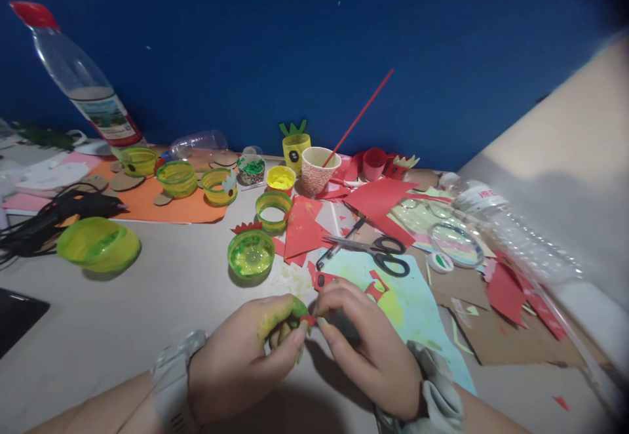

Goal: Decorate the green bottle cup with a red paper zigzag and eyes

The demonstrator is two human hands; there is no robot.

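My left hand (246, 355), smeared with yellow-green paint, is closed around a small green-painted piece (297, 308) near the table's front edge. My right hand (366, 342) pinches a small red paper scrap (308, 320) against that piece. Both hands meet at the fingertips just below a light blue painted sheet (417, 309). A pale watch band sits on my left wrist and a grey scrunchie on my right wrist.
Black-handled scissors (378, 254) lie just beyond my hands. Green-painted plastic rings and bottle bases (251, 254) stand around the middle, with red paper sheets (304, 227), a paper cup (318, 170) holding a red stick, clear plastic bottles (511, 237) at right and a glue gun (63, 214) at left.
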